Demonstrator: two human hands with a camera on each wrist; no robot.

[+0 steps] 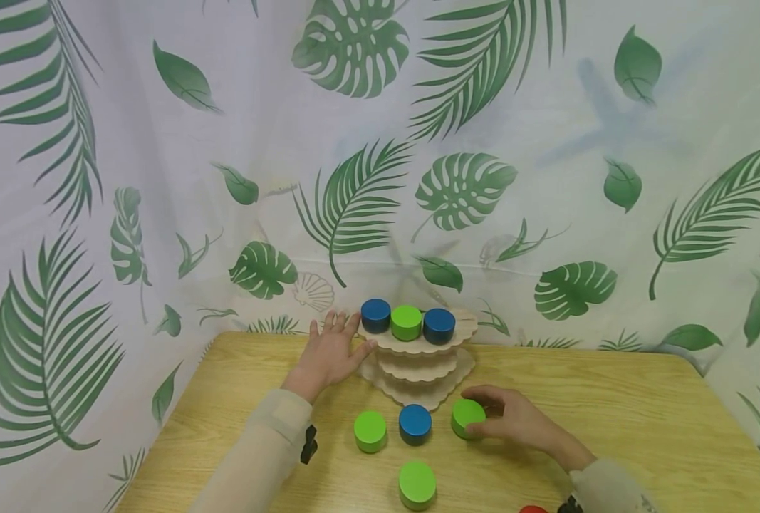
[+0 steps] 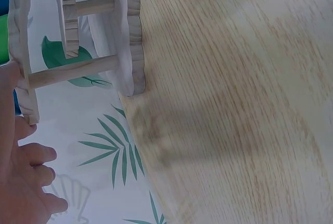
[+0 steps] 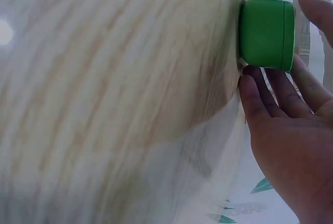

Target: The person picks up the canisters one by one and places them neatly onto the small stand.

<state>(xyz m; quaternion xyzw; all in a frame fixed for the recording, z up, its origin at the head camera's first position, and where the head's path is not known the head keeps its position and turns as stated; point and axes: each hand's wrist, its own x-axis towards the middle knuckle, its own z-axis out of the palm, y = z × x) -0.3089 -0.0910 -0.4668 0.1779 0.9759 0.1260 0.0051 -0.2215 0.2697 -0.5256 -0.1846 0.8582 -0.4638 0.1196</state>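
My left hand (image 1: pixel 330 354) is at the left end of a tiered wooden stand (image 1: pixel 421 372) with scalloped edges. Its fingers are spread and fairly straight, with thumb and index finger at the rim of the top tier. A blue jar (image 1: pixel 376 316), a green jar (image 1: pixel 407 323) and another blue jar (image 1: pixel 439 326) stand along that tier. On the table, my right hand (image 1: pixel 514 420) reaches around a green lidded jar (image 3: pixel 267 34). The fingertips are right at its side, and the thumb (image 3: pixel 316 14) lies apart from the lid in the right wrist view.
On the wooden table (image 1: pixel 245 399), a green jar (image 1: pixel 370 432) and a blue jar (image 1: pixel 414 425) stand before the stand. Another green jar (image 1: pixel 417 485) is nearer, and a red lid (image 1: pixel 533 509) shows at the bottom edge. A leaf-print cloth (image 1: pixel 514 114) hangs behind.
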